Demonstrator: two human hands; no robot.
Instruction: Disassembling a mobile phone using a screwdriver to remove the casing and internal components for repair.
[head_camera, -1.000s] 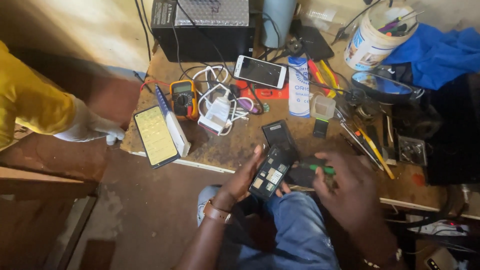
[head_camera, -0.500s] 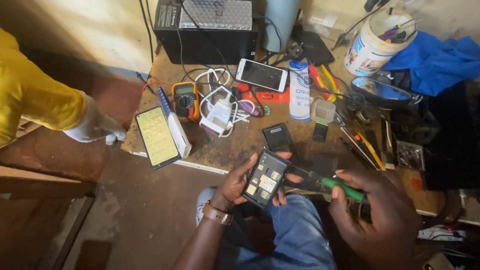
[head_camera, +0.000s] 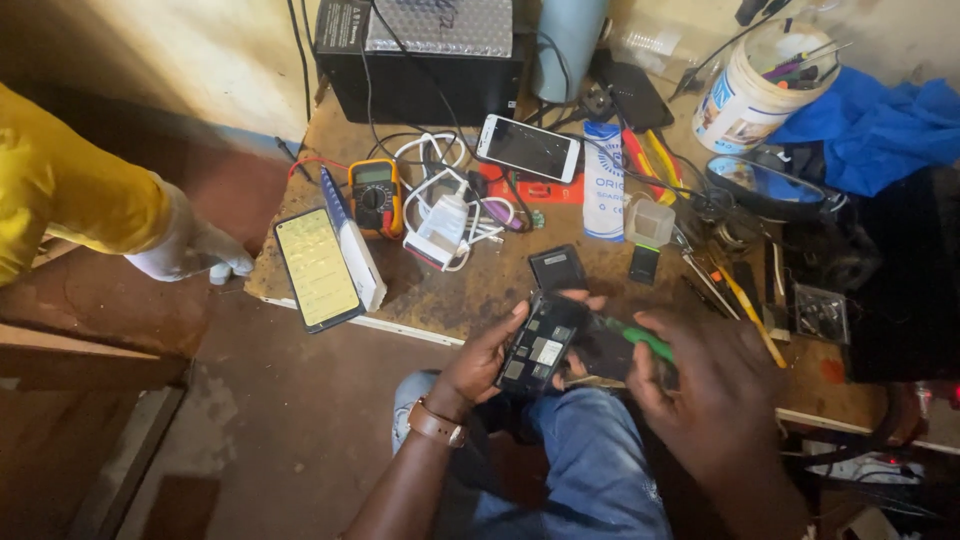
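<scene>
Worn wooden workbench (head_camera: 470, 290) (cluttered), reddish floor (head_camera: 270, 430), pale wall (head_camera: 200, 50)

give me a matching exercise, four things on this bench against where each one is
Things:
1. opened phone
2. green screwdriver
3. multimeter
4. white bucket

Places:
A. back right of the bench, tools sticking out
B. in the right hand
C. beside the white charger
D. in the left hand

Pairs: 1-D, 2-B, 3-C, 4-A
</scene>
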